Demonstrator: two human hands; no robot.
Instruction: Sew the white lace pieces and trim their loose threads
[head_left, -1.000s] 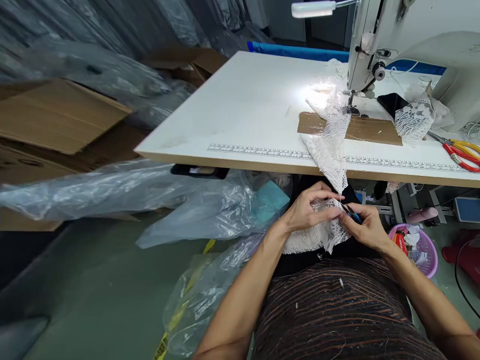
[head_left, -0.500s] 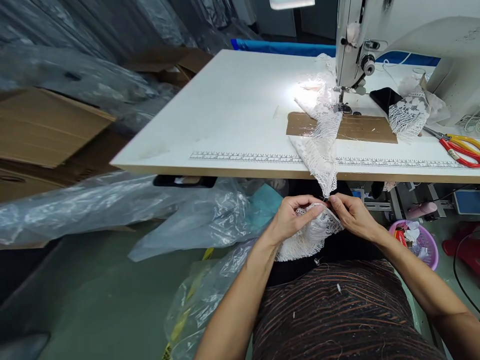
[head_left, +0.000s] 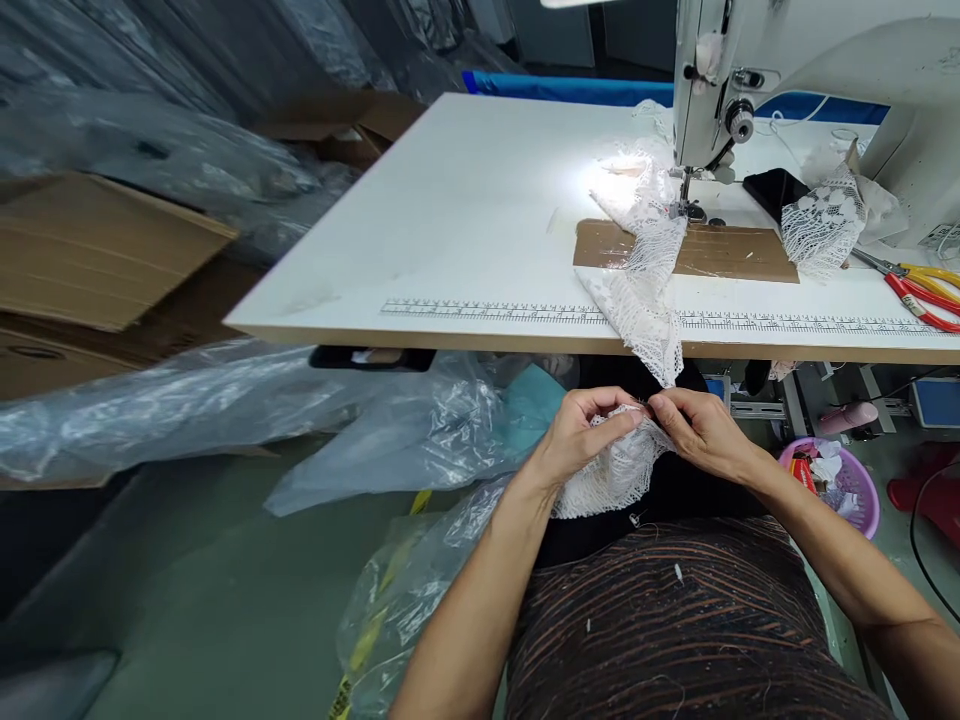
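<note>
The white worktop spans the view, its front edge just beyond the person's lap. The sewing machine stands towards its right side. A white lace strip lies left of the needle, its long axis running from near the back edge to the front edge and over it, so the tip hangs just above the fingers, nearer the right hand. The lace piece is off the worktop, bunched over the lap below the front edge, between the hands. The left hand has its grip closed on the lace, thumb above; the right hand has thumb and forefinger together, seemingly pinching the piece's upper right edge; its palm is hidden. Scissors with red and yellow handles lie near the front edge, far right.

As for writing, a ruler scale follows the front edge, its figures too small to read. Neither the black lettering on the yellow tape nor the machine's label is legible.
</note>
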